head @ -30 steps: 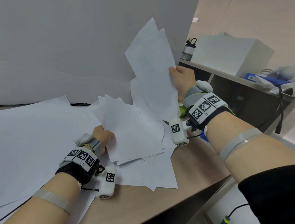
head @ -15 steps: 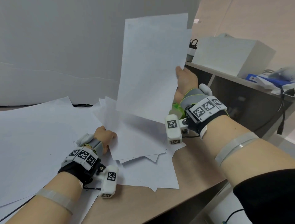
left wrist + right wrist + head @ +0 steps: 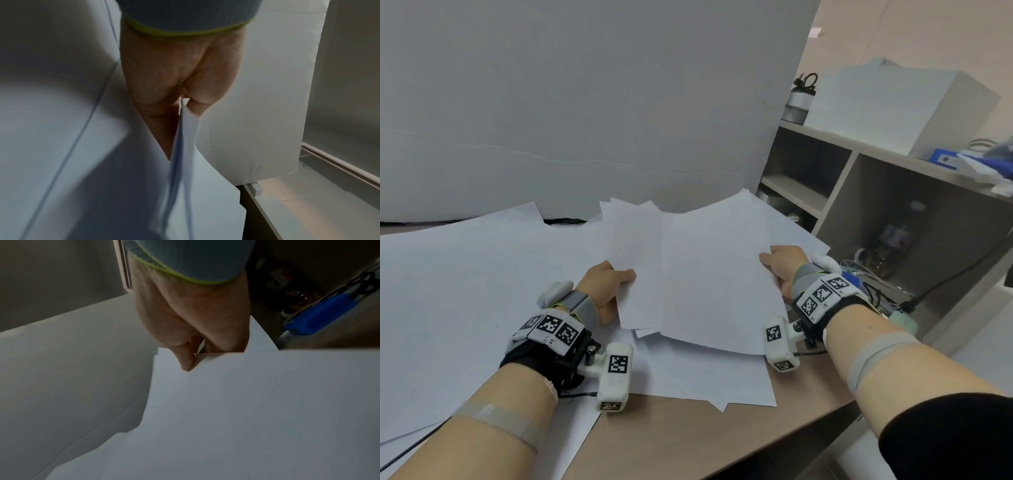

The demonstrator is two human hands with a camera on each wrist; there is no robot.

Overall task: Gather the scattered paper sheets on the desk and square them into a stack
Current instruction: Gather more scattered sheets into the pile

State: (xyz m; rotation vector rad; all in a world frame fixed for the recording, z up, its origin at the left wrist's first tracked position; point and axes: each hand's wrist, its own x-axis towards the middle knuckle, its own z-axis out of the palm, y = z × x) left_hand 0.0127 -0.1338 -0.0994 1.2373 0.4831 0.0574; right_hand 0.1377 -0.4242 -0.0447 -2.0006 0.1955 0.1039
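Note:
Several white paper sheets (image 3: 705,274) lie overlapped and askew on the wooden desk (image 3: 688,442). My left hand (image 3: 606,284) grips the left edge of a small bundle of sheets (image 3: 185,129), thumb on top and fingers underneath. At the right edge of the top sheet (image 3: 246,402), my right hand (image 3: 780,267) pinches the paper, its thumb lying on the paper. Both hands sit low, just above the desk. More sheets (image 3: 705,377) stick out below toward the desk's front edge.
A very large white sheet (image 3: 465,291) covers the left of the desk. A grey board (image 3: 585,102) stands behind. To the right is a shelf unit (image 3: 859,192) with a white box (image 3: 893,102), a blue object (image 3: 320,316) and cables near my right wrist.
My right hand has brought the raised sheets down from upright onto the pile. The left hand has shifted a little to the right, still holding its edge.

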